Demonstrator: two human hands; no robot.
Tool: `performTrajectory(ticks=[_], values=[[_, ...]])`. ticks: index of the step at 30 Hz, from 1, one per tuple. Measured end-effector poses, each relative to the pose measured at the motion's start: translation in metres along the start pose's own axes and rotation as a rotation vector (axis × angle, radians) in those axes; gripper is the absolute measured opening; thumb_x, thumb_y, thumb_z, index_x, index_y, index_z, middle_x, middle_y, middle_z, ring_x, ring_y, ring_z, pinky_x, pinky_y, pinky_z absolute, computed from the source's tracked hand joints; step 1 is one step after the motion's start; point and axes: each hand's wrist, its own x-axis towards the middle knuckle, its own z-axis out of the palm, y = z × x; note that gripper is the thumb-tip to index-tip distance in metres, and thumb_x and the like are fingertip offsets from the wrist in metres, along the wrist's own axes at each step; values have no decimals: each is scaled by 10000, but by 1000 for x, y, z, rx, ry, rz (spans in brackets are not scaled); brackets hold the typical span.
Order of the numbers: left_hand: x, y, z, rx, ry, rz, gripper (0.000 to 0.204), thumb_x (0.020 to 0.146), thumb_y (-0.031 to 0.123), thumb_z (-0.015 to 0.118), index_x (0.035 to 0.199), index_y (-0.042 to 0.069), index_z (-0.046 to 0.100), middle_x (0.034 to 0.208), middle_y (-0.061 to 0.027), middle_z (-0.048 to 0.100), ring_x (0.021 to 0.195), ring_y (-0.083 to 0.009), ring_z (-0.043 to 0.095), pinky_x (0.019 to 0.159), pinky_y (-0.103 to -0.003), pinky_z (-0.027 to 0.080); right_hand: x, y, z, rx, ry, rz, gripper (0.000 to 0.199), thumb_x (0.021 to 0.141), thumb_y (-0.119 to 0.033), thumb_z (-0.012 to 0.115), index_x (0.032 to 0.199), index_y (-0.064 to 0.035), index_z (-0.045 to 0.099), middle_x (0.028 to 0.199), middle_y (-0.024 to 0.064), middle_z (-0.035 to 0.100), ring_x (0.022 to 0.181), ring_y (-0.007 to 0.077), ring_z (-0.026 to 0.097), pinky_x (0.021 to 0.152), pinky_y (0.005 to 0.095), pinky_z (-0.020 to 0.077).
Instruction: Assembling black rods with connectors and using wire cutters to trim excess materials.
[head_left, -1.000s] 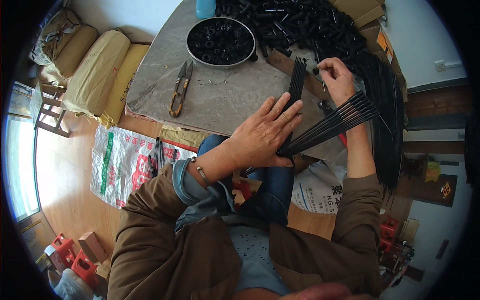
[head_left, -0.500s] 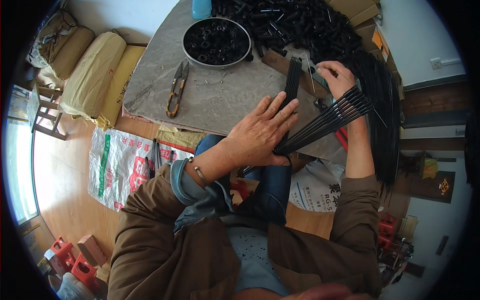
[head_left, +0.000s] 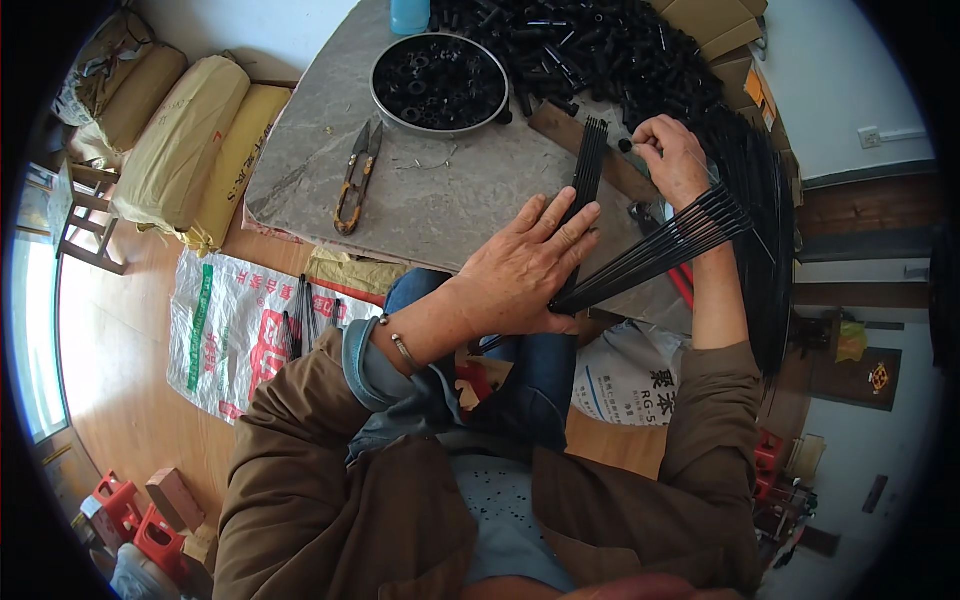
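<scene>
My left hand (head_left: 525, 255) grips a bunch of thin black umbrella ribs (head_left: 655, 252), fingers laid across them and thumb below. The ribs come together by the thumb; one group stands upright past my fingertips and another fans out to the right, across my right forearm. My right hand (head_left: 675, 160) is closed in a pinch above the table's right side, behind the fanned ribs. Beside its fingertips shows a small round black piece (head_left: 626, 146). What the pinch holds is too small to make out.
On the grey table (head_left: 290, 190) lie thread snips (head_left: 357, 180), a round pan (head_left: 440, 128) of small black rings, a wooden strip (head_left: 565, 128) and a heap of black tubes (head_left: 610, 60). Long black rods (head_left: 765, 270) hang at the right edge. A white sack (head_left: 625, 375) stands below.
My right hand has shifted slightly, its fingers more curled. The thin pale wire seen by its fingertips no longer shows there; a small black piece does. My left hand keeps its grip.
</scene>
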Motion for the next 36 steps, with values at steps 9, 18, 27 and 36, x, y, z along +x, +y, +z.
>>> performTrajectory(ticks=[9,18,27,36], values=[[-1,2,-1,17,-12,-3,972,665,609,731,1385,29,430,1520,-162,270,1426,-358,196,1157,-478,197,-2,2,3,-119,55,-171,75,837,-61,604,911,-68,615,871,37,592,928,215,577,833,350,403],[1,2,-2,23,-24,-7,967,668,615,726,1382,31,436,1523,-163,264,1427,-356,194,1158,-480,191,3,-12,7,-1,53,-90,118,771,-46,656,874,-61,600,842,46,591,829,237,584,798,362,424],[2,3,-1,28,-26,-1,965,673,626,716,1381,30,440,1521,-157,274,1428,-352,196,1159,-478,190,8,-18,9,373,55,71,178,815,-40,630,989,-4,636,874,70,639,766,193,601,746,300,490],[2,1,-2,7,-9,8,972,662,621,724,1372,17,449,1510,-158,297,1421,-353,211,1157,-467,199,-11,-3,3,101,20,29,178,807,-127,664,960,-38,679,861,103,644,818,266,631,726,359,485]])
